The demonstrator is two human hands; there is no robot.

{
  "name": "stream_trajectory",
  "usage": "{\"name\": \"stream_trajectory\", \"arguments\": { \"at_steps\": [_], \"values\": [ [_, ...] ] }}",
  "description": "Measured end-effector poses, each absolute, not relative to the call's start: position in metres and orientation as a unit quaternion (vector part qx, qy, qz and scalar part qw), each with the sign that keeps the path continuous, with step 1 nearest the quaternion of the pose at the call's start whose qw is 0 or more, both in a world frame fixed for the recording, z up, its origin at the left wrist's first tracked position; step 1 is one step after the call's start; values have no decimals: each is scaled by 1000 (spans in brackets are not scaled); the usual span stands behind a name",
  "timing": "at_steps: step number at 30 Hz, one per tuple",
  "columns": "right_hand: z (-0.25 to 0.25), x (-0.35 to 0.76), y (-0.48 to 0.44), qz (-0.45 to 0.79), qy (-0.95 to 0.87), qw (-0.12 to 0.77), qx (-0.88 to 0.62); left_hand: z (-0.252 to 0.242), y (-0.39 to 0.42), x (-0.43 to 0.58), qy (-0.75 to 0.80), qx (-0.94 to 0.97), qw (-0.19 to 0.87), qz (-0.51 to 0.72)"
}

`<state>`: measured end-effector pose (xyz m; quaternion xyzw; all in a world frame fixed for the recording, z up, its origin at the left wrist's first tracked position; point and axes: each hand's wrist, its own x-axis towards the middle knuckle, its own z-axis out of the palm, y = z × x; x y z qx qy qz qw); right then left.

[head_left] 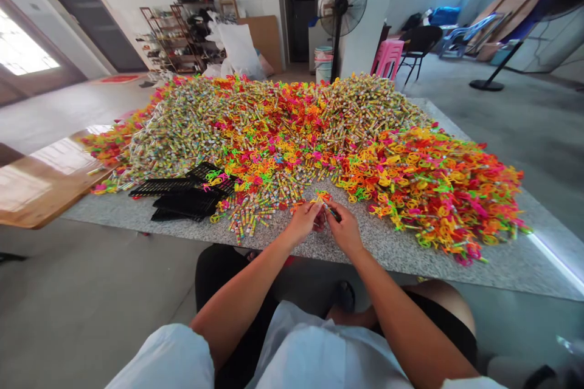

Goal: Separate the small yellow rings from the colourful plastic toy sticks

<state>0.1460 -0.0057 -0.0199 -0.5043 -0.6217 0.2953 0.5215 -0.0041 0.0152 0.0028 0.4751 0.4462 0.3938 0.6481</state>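
My left hand (305, 223) and my right hand (343, 229) meet at the near edge of a grey granite table (137, 213). Both are closed in a pinch round a small colourful plastic piece (323, 202), yellow and orange, with a dark bit at the right hand's fingertips. Just beyond the fingers lies a huge heap of small tubes and bright plastic rings (292, 134) in red, yellow, pink, orange and green. Loose tubes (246, 216) are scattered left of my left hand.
A stack of black plastic trays (182, 194) lies left of the hands. A wooden tabletop (41, 182) adjoins at the far left. Behind the table stand a pedestal fan (343, 6), a pink stool (387, 58), a shoe rack (176, 36) and chairs.
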Motion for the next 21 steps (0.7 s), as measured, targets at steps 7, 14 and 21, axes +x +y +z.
{"name": "stream_trajectory", "arguments": {
  "at_steps": [7,14,21],
  "values": [
    [-22,157,-17,264,-691,471,-481,-11,6,4,447,469,666,370],
    [21,234,36,165,-634,411,-634,1,49,-55,561,689,344,305],
    [62,244,85,213,-530,516,-638,32,92,-134,681,693,106,211]
  ]
}}
